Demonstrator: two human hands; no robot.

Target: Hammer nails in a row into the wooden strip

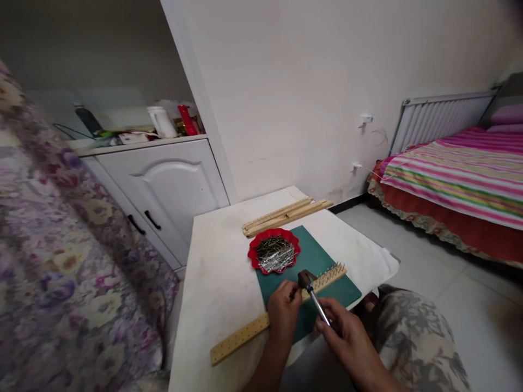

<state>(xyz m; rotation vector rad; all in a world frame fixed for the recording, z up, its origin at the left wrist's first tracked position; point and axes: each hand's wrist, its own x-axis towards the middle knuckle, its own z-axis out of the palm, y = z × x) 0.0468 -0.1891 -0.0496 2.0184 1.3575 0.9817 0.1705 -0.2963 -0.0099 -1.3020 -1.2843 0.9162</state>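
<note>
My right hand point(347, 337) is closed around the handle of a hammer point(316, 302) with a dark head and a shiny shaft. The hammer head is over the wooden strip point(241, 340), close to the fingertips of my left hand point(284, 307). That hand rests on the strip with its fingers pinched together; what they hold, if anything, is too small to make out. Several nails point(330, 275) stand up from the strip's right part, while its left part shows rows of small holes. A green mat point(314, 250) lies under the strip's right part.
On the mat's far left corner, a red scalloped dish point(252, 256) holds many silver and dark nails point(275, 253). More wooden strips point(281, 215) lie at the back of the white table point(216, 261). A floral curtain point(81, 261) hangs at left; a bed point(457, 169) stands at right.
</note>
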